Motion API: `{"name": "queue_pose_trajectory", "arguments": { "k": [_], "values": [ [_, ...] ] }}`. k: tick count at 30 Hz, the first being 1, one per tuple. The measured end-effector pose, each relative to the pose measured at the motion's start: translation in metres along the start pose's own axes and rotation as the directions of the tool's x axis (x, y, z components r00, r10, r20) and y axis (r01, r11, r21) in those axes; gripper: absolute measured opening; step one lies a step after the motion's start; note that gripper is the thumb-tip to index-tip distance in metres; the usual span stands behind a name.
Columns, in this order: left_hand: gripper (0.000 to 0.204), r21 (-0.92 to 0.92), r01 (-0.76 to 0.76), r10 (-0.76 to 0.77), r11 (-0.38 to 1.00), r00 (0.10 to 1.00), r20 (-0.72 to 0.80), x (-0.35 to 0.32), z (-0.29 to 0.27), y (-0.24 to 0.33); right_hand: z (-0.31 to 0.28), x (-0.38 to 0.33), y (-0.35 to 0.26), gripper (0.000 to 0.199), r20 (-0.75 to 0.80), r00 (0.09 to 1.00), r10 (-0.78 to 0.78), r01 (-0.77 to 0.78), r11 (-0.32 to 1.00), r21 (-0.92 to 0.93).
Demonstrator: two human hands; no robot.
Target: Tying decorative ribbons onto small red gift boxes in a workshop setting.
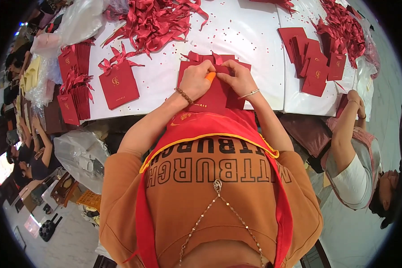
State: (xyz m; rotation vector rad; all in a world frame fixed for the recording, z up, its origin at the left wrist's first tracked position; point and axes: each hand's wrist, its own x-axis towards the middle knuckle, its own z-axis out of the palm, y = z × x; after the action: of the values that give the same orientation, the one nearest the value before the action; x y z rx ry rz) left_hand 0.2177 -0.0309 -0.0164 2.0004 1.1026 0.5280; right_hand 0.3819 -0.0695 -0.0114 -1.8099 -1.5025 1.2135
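Several flat red paper gift bags (207, 96) lie overlapped at the table's near edge, in front of my red apron. Dark red ribbon (216, 58) loops up from their far edge. My left hand (195, 80) rests on the bags with its fingers curled in, gripping at the top one. At its thumb shows a small orange piece (211, 77), seemingly a finger cover. My right hand (240, 81) faces it, thumb and forefinger pinched together by the ribbon. What lies between those right fingertips is too small to make out.
A heap of loose red ribbons (152, 22) lies beyond my left hand. Ribboned bags (119, 85) and upright stacks (78, 105) stand at left; more bags (315, 71) lie at right. Small red dots scatter over the white table (250, 27). A co-worker (355, 165) sits at right.
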Motion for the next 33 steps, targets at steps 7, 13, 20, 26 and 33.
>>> {"name": "queue_pose_trajectory", "arguments": {
  "k": [7,13,20,26,33],
  "values": [
    [0.008,0.089,-0.201,0.214,0.976,0.961,-0.177,-0.003,-0.001,-0.008,0.015,0.005,0.019,0.032,-0.129,0.987,-0.091,0.114,0.976,0.184],
    [0.009,-0.219,0.079,-0.083,0.973,0.997,-0.008,-0.004,-0.004,-0.013,0.018,0.005,0.021,0.032,-0.142,0.986,-0.093,0.118,0.977,0.179],
    [0.015,-0.091,0.047,-0.047,0.995,0.999,0.008,-0.003,-0.004,-0.010,0.018,0.004,0.020,0.030,-0.167,0.979,-0.119,0.147,0.975,0.168],
    [0.023,0.012,-0.100,0.101,0.995,0.988,-0.121,-0.005,0.002,-0.006,0.015,0.005,0.023,0.028,-0.122,0.983,-0.136,0.163,0.956,0.244],
    [0.028,-0.034,-0.010,0.013,0.999,0.998,0.067,0.000,-0.002,-0.006,0.004,0.006,0.015,0.028,0.019,0.999,-0.042,0.037,0.975,0.219]
  ]
}}
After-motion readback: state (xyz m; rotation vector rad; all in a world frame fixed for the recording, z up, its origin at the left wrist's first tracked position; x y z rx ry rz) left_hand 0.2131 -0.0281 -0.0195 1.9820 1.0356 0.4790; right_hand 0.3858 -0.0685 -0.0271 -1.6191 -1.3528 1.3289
